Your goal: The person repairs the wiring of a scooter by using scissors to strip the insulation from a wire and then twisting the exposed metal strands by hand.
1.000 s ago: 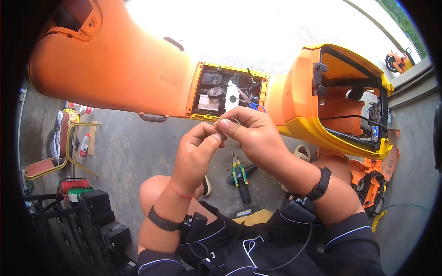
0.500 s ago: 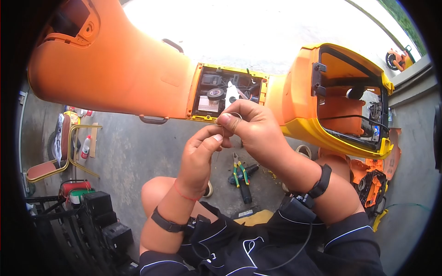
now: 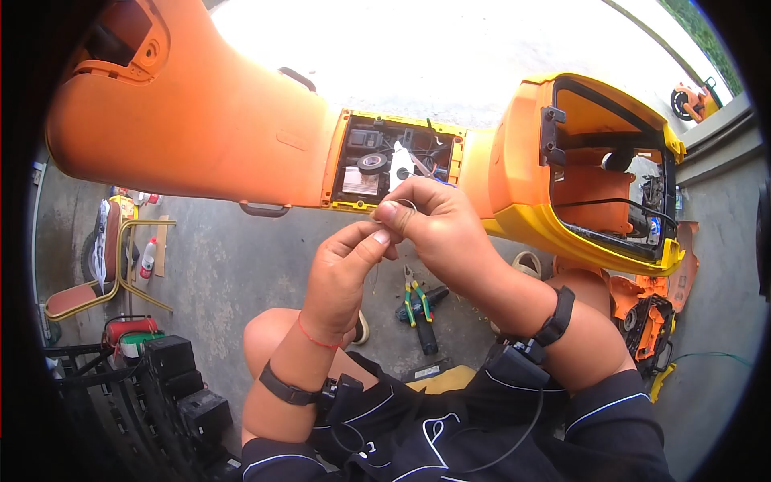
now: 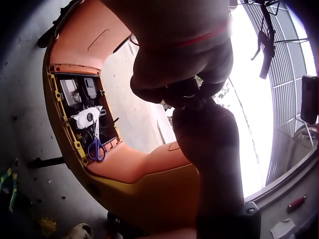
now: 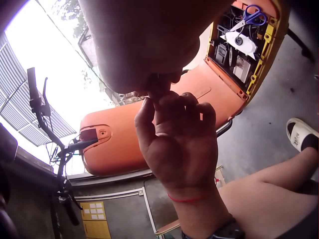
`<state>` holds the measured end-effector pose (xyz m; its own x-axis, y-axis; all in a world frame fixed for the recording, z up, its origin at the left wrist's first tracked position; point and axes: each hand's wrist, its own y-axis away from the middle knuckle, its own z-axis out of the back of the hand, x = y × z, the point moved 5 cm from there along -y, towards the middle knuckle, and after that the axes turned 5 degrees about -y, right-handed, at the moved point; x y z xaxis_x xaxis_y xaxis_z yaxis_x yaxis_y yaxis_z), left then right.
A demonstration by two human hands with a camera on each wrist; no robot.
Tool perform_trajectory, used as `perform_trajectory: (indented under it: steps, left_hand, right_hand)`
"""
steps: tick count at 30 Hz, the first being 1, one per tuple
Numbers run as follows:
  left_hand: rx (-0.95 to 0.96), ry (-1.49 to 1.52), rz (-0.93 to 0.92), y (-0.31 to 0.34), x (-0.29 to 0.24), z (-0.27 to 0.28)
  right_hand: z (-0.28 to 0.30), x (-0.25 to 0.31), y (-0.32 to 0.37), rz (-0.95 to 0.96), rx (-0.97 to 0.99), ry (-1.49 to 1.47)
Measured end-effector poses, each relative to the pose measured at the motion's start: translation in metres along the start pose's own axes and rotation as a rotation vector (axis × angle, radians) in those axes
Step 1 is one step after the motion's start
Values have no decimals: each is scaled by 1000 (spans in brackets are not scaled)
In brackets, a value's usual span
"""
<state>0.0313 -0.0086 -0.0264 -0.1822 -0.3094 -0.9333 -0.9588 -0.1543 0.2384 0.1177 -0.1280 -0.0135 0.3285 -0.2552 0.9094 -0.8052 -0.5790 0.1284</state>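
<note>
My left hand (image 3: 341, 269) and right hand (image 3: 438, 225) meet fingertip to fingertip in front of the scooter body. Between thumb and forefinger, the right hand pinches a thin pale wire (image 3: 411, 202), which curves above that thumb. The left thumb and fingers pinch it too, and a fine strand hangs below them. Fingers hide most of the wire. Behind the hands lies the scooter's uncovered compartment (image 3: 341, 173), with a roll of black tape (image 3: 373, 164) and a white piece (image 3: 400, 165) inside. Scissors with blue handles (image 4: 96, 149) lie there too.
Pliers (image 3: 412, 299) with green and yellow handles lie on a dark power tool (image 3: 426, 341) on the floor. Black box-shaped blocks (image 3: 167, 353) stand at lower left, near a chair (image 3: 76, 296) and a bottle (image 3: 148, 259). Orange parts (image 3: 649, 329) lie at right.
Both hands stay together with small finger shifts. A fine strand now shows hanging below the left fingers, unlike one second ago. The wire loop above the right thumb looks smaller than half a second ago.
</note>
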Motion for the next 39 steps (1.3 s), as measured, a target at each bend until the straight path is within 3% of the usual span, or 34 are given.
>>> perform_trajectory:
  steps: [7,13,19,28,30,39]
  left_hand:
    - [24,-18,-2,-1,2,5]
    - [19,-53,0,0,0,1]
    - [25,40,41,5,5,7]
    - [-45,-5,40,-3,3,1]
    - [-26,10,22,-4,5,2]
    - [16,52,-3,-7,5,-2]
  right_hand:
    - [-2,0,2,49,17,26]
    - [-1,0,1,-31,65,5]
    - [-6,0,8,44,31,85]
    - [-3,2,-2,25,39,13]
    - [-2,-2,-1,-42,56,3]
    - [0,2,3,-15,26,-27]
